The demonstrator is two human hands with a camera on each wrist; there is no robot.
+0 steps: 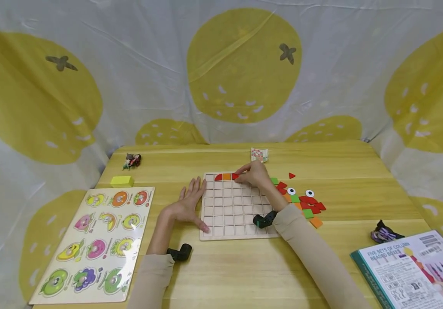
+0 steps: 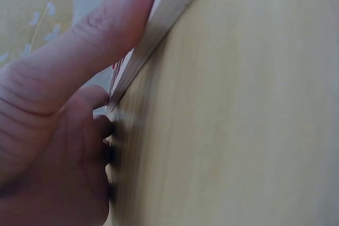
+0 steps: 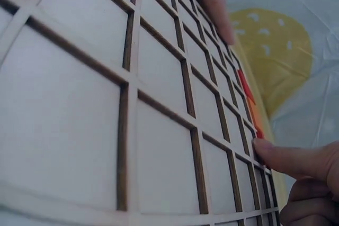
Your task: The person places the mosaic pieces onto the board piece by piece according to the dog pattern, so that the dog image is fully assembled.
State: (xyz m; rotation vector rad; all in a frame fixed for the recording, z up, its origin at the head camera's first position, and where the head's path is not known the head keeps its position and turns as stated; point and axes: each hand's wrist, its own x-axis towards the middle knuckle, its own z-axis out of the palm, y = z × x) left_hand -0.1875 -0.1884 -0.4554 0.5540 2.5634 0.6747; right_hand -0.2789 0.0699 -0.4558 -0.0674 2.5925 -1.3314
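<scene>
A wooden grid board (image 1: 225,214) lies on the table. In its far row sit a red quarter-round tile (image 1: 218,177) and an orange square tile (image 1: 227,177). Beside them, my right hand (image 1: 255,175) pinches another red tile (image 1: 234,176) between thumb and fingers at the row; in the right wrist view the thumb (image 3: 280,154) is against its edge, and part of the tile is hidden. My left hand (image 1: 188,204) rests along the board's left edge, fingers spread. The left wrist view shows its thumb (image 2: 100,41) on the board's rim.
Right of the board lie several loose tiles, with a green square (image 1: 308,213), an orange square (image 1: 316,222) and eye discs (image 1: 309,193). A pattern card (image 1: 259,155) is behind. A fruit puzzle (image 1: 103,240), yellow block (image 1: 122,181) and figurines (image 1: 132,161) stand left; a box (image 1: 410,270) front right.
</scene>
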